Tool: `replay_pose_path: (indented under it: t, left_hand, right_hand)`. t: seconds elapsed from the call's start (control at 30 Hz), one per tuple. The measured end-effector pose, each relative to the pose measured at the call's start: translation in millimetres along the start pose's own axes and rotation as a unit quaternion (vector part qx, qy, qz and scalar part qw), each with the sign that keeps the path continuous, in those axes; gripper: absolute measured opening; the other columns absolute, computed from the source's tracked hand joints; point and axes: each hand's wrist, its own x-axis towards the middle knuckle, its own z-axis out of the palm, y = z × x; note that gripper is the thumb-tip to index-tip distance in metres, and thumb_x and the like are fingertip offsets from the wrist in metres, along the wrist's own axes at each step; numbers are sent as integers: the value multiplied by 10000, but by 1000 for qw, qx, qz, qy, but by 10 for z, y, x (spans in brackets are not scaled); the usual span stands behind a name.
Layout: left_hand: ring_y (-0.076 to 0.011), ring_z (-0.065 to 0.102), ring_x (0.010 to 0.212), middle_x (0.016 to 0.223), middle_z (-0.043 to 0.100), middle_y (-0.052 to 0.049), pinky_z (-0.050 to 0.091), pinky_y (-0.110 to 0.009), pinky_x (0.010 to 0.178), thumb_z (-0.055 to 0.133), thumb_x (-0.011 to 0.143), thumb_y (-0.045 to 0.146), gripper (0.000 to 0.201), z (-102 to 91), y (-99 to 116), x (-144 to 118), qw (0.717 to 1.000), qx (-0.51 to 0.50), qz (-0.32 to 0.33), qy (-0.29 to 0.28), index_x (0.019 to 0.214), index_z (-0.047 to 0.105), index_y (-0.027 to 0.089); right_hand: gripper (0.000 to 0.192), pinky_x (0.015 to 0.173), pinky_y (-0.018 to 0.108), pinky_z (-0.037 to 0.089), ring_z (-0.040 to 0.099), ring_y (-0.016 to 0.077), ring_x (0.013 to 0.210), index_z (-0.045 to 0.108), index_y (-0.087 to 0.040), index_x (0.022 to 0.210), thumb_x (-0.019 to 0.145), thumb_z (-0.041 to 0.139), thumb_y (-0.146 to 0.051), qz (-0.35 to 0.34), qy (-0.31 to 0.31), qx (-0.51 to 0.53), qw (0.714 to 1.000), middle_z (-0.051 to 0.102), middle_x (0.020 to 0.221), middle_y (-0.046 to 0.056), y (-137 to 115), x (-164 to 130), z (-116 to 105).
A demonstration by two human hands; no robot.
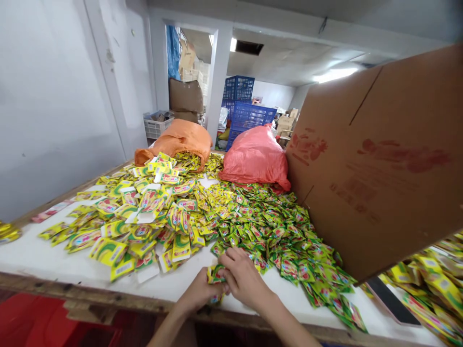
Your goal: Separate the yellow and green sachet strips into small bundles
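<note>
Close to the table's front edge, a small yellow-green printed packet is held upright between my two hands. My left hand is wrapped around its lower part. At its top right, the fingers of my right hand are bent and pressed in; what they pinch is hidden. Small green sachets lie heaped just beyond my right hand. Ahead of my left hand spreads a pile of larger yellow packets, some with white flaps showing.
A big cardboard box leans over the table's right side, a dark phone by its lower edge. An orange sack spills sachets at the back, beside a red sack. Blue crates stand behind. A red stool is lower left.
</note>
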Motion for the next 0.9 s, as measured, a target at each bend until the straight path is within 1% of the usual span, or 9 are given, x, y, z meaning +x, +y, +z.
replay_pose_path:
  t: [0.1,0.27,0.43,0.5,0.57,0.67,0.73,0.8,0.9]
  left_hand:
    - [-210,574,719,621,642,-39,453,-283,682,693,604,343,207,9,57,-13,1000,5,9,5,669,649,151]
    - [-210,591,698,652,661,-49,457,-276,651,693,591,388,252,16,76,-13,1000,20,-10,-12,648,647,148]
    - [-201,583,675,647,648,-48,448,-274,634,679,601,407,275,3,41,-7,999,22,-11,-31,657,654,139]
    - [-190,574,662,643,639,-45,441,-270,634,664,624,395,266,-7,33,-6,999,17,-2,-48,664,656,132]
    - [-180,564,666,654,630,-42,432,-262,643,649,650,370,245,-15,24,-4,998,17,8,-63,674,654,126]
    - [-176,554,678,677,627,-41,426,-258,658,628,676,342,226,-20,-6,7,997,24,13,-76,695,653,118]
    - [-186,550,700,696,636,-41,429,-266,676,623,676,319,208,-23,-40,15,998,31,17,-58,724,655,119]
    - [-210,546,758,735,651,-39,431,-280,711,637,650,267,178,-31,-76,18,999,44,24,-14,762,656,130]
    - [-235,531,845,806,660,-34,422,-293,759,640,606,183,183,-48,-111,15,996,68,27,50,786,649,148]
  right_hand:
    - [45,734,295,341,426,178,833,526,-199,789,802,505,-162,-1,-17,-20,1000,479,846,20,-13,55,-42]
    - [202,768,287,333,440,167,857,539,-256,999,823,500,-165,-29,-52,11,998,499,876,5,9,89,-153]
    - [256,786,282,336,463,160,870,531,-280,1058,831,495,-167,-41,-72,36,996,521,904,2,19,59,-224]
    - [232,780,285,337,465,162,861,544,-271,1036,837,482,-168,-45,-79,39,995,520,890,4,39,52,-239]
    - [182,762,287,336,458,166,845,571,-248,959,829,483,-156,-51,-86,32,994,514,863,7,60,51,-252]
    - [160,749,293,326,436,170,831,585,-229,874,778,524,-117,-56,-87,4,995,491,847,9,51,61,-245]
    - [141,744,300,317,418,178,839,585,-216,827,744,550,-107,-48,-70,-24,996,473,855,15,3,72,-205]
    - [105,735,305,311,404,189,853,576,-200,786,740,548,-109,-39,-49,-52,997,462,868,27,-63,83,-137]
    - [139,753,319,308,405,199,878,560,-204,877,774,523,-119,-35,-29,-50,998,477,909,43,-125,79,-18]
